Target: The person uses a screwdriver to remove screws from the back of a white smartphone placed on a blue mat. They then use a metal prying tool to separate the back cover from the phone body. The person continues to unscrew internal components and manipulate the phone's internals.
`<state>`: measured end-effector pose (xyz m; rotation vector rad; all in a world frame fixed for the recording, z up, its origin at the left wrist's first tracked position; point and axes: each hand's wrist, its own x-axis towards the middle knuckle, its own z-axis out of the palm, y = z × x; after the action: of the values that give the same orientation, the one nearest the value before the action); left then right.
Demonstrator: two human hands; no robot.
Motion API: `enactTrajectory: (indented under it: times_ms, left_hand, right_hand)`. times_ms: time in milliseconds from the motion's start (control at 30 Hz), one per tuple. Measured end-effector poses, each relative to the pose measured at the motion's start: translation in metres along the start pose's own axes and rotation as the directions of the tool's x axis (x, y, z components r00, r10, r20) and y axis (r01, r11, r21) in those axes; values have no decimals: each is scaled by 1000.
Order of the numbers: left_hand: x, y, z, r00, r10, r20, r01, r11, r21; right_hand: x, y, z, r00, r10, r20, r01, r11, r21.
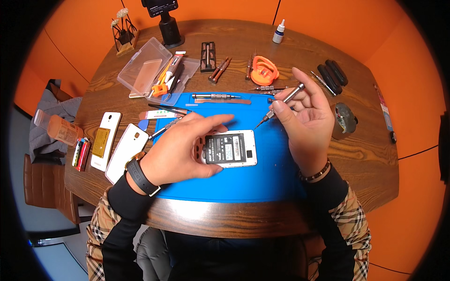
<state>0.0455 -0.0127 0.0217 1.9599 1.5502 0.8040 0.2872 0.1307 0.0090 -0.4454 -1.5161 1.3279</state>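
A white smartphone (pixel 251 144) lies back up on the blue mat (pixel 187 187), its black battery (pixel 226 148) uncovered. My left hand (pixel 180 150) spans the phone's left end, thumb at the near edge and a finger by the far edge, with the index finger stretched out above. The palm hides that end of the phone. Beyond the phone's right end, my right hand (pixel 307 119) is closed on a slim metal screwdriver (pixel 293 95), gripped between thumb and fingers. Its thin tip points down and left, near the phone's far right corner.
Left of the mat lie a white phone (pixel 108 126) and a white back cover (pixel 125 157). Farther back are a clear plastic box (pixel 185 82) of tools, an orange suction cup (pixel 265 70), more screwdrivers (pixel 216 96) and a small bottle (pixel 279 33). A dark bowl-like container (pixel 344 119) stands right.
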Motion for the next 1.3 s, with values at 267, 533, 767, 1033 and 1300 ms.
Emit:
enactTrajectory:
  times_ms: [267, 533, 767, 1033, 1300]
  left_hand:
    - [1, -7, 4, 997, -77, -12, 76, 992, -99]
    - [1, -5, 5, 995, -99, -14, 96, 986, -136]
    - [2, -6, 4, 996, -88, -18, 85, 989, -117]
    - [2, -3, 2, 995, -103, -8, 101, 987, -121]
    - [3, -2, -1, 995, -96, 10, 96, 994, -55]
  right_hand:
    - [-2, -1, 2, 1000, -27, -6, 27, 997, -68]
    - [-7, 8, 2, 987, -129, 92, 154, 926, -344]
    - [-8, 9, 0, 957, -191, 218, 273, 846, -458]
    - [-7, 10, 0, 945, -196, 261, 305, 817, -489]
    - [-7, 9, 0, 939, -195, 283, 318, 806, -499]
